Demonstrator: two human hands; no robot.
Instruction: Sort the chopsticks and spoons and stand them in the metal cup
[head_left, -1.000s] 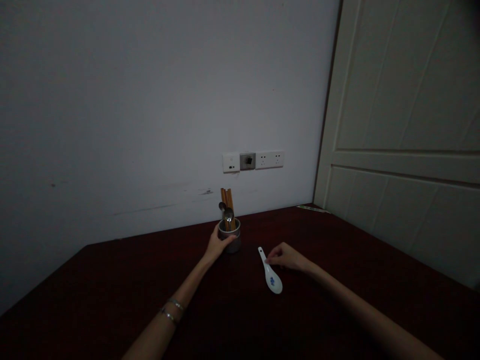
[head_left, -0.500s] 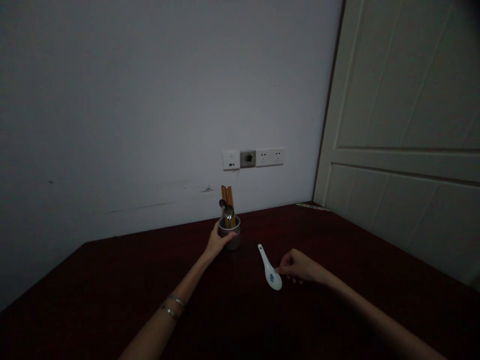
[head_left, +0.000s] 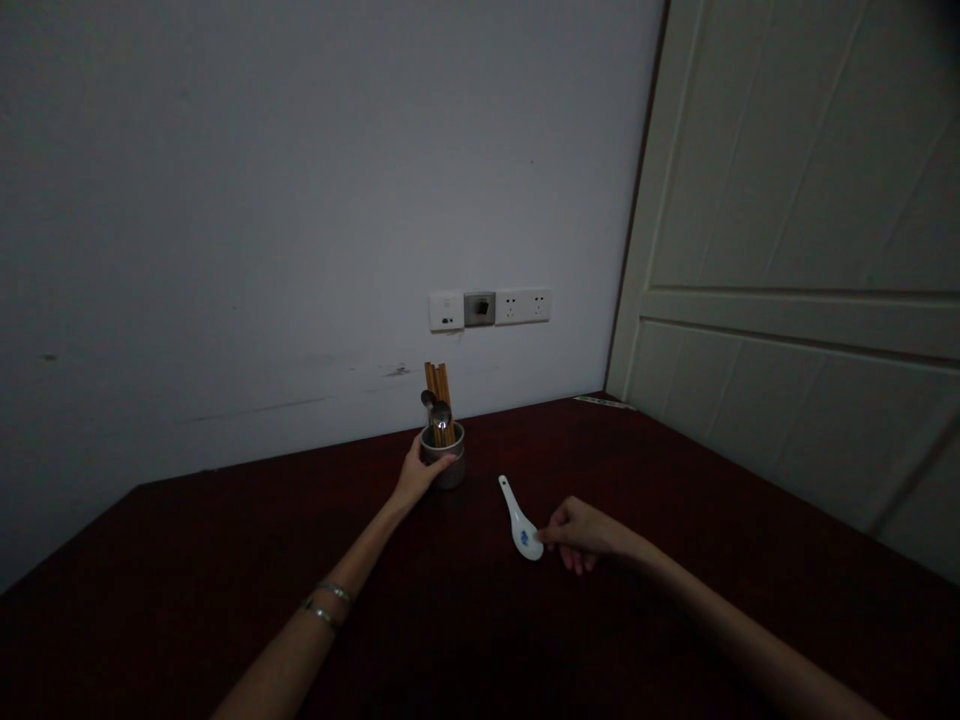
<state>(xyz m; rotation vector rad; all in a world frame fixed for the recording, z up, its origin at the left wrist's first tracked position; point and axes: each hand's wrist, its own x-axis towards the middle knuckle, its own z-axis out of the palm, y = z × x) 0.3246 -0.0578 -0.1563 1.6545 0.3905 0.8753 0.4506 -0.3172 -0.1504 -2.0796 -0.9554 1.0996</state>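
Observation:
My left hand (head_left: 418, 474) is wrapped round a grey cup (head_left: 452, 470) from its left side, thumb across the front. Wooden chopsticks (head_left: 442, 380) and two metal spoons (head_left: 442, 415) stand in the cup, bowls upward. To the right of the cup is a white soup spoon (head_left: 517, 520) with a blue motif in its bowl, its handle pointing away from me. My right hand (head_left: 581, 533) pinches the right edge of that bowl between thumb and fingers; the other fingers are curled. Whether the bowl is lifted off the table is unclear.
The dark red table (head_left: 465, 640) meets a pale wall (head_left: 300, 200) with sockets (head_left: 523, 306) behind the cup. A panelled door (head_left: 810, 300) borders the right side. A thin patterned strip (head_left: 604, 402) lies at the far right corner.
My right fingertips have moved onto the edge of the soup spoon's bowl and closed on it. The whole view has shifted slightly; my left hand stays on the cup.

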